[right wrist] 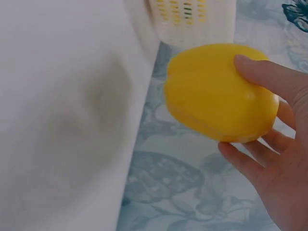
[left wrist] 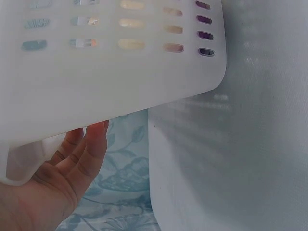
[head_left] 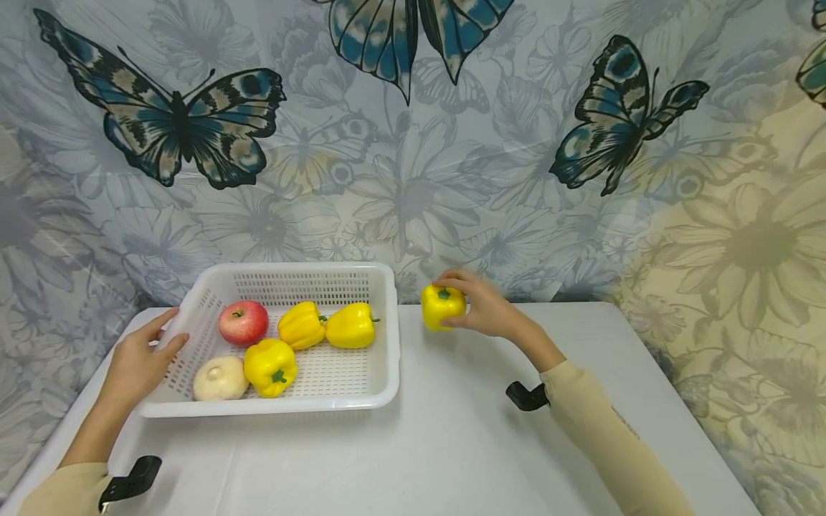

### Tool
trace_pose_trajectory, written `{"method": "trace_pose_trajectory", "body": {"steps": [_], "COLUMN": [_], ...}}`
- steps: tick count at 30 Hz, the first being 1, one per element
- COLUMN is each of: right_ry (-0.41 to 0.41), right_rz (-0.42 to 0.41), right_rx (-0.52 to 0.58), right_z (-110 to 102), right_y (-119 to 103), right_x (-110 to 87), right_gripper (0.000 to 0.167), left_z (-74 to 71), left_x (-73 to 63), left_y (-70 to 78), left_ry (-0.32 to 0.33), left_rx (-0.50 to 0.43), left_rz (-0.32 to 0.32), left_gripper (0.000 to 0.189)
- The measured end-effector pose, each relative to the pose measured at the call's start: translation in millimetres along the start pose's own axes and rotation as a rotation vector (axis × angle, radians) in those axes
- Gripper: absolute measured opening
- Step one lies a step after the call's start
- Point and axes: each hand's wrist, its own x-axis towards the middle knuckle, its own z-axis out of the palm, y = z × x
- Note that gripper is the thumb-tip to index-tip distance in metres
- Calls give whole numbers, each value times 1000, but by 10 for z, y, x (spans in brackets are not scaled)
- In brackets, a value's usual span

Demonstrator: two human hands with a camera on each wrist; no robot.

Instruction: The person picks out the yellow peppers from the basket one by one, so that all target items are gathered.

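"What do the fingers of the right hand (head_left: 480,308) grasp?"
"A yellow pepper (head_left: 442,308), right of the white basket (head_left: 271,409), by the table's (head_left: 387,466) far edge."
"And the left hand (head_left: 138,364)?"
"Gripping the basket's left rim. Inside: three other yellow peppers (head_left: 269,369), an apple (head_left: 243,324), a pale bulb (head_left: 219,380)."

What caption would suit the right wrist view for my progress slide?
Right hand holding a yellow pepper, with part of the white basket showing at the top.
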Motion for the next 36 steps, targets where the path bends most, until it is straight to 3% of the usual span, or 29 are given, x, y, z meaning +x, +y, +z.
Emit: {"method": "trace_pose_trajectory", "body": {"steps": [23,36], "right_ry": [-29,-42], "right_rz": [102,74], "right_rx": [74,55], "right_z": [269,273], "right_y": [284,326], "right_x": [-119,-140], "right_gripper": [65,68], "left_z": [2,6], "left_x": [1,-6], "left_y": [-10,-17], "left_ry": [-7,-2], "left_rx": [-16,-19], "left_rz": [-6,-2], "left_gripper": [58,58]}}
